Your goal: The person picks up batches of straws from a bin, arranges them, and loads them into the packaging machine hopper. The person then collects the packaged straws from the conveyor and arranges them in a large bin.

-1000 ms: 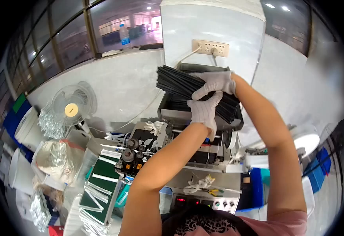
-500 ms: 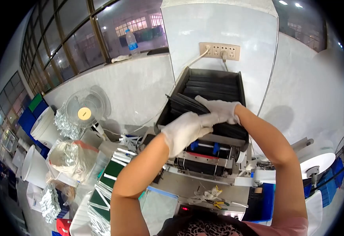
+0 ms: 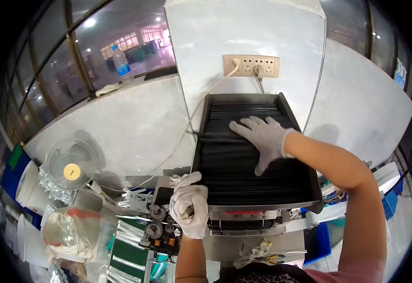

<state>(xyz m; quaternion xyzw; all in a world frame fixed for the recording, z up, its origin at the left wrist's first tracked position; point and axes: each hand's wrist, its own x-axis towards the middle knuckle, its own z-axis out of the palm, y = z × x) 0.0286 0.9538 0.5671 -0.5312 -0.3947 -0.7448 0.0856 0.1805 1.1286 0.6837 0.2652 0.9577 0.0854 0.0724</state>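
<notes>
Long, thin black sticks (image 3: 229, 165) lie side to side in that dark, boxy metal tray (image 3: 258, 207). White-gloved right hand (image 3: 267, 139) is nearer, right over them, fingers spread; white-gloved left hand (image 3: 189, 207) is curled by the near-left corner, can't tell if it's gripping anything.

Windows (image 3: 54, 70) rise above a pale wall (image 3: 135, 129) beside a white pillar (image 3: 248, 30).

Black strips (image 3: 234, 186) — white gloves (image 3: 269, 137) — green belt (image 3: 133, 251), pink sleeve (image 3: 359, 270)
</notes>
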